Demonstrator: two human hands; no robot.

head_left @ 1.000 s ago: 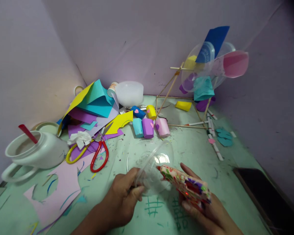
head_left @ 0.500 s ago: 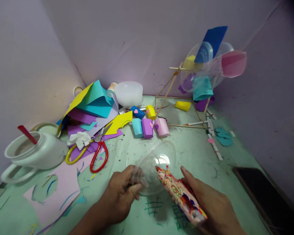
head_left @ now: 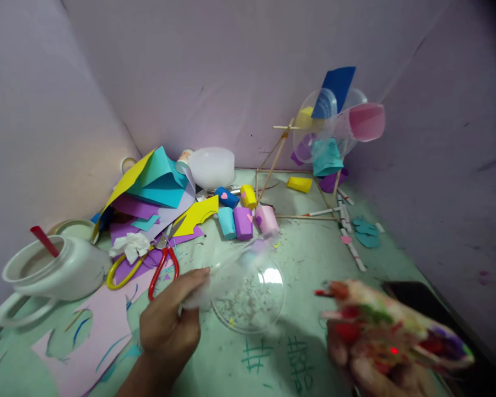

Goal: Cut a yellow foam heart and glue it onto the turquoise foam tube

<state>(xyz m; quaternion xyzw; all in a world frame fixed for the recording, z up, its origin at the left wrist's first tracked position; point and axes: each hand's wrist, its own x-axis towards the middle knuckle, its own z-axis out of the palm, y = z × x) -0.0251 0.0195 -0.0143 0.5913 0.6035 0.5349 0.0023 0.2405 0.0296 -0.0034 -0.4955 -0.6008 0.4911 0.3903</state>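
Note:
My left hand (head_left: 171, 320) is closed on the edge of a clear plastic disc (head_left: 231, 264), tilted and blurred. Below it on the table lies a round clear lid (head_left: 279, 303), with greyish specks visible on or through it. In my right hand (head_left: 366, 361) is what looks like a hot glue gun (head_left: 380, 325), wrapped in a colourful pattern. A red light shows on its side, and its reddish tip points left. The gun is smeared by motion and stands apart from the disc.
Small coloured paper cups (head_left: 243, 223) stand behind the lid. Scissors (head_left: 164, 270), paper sheets (head_left: 165, 176) and a white jug (head_left: 74, 264) are at the left. A stick frame (head_left: 271, 168) bears a wheel with cups at the back right. A dark phone-like slab (head_left: 409, 295) lies at right.
The glue gun in my right hand has swung right, away from the disc, and turned more level. My left hand has moved left with the disc, uncovering the lid on the table.

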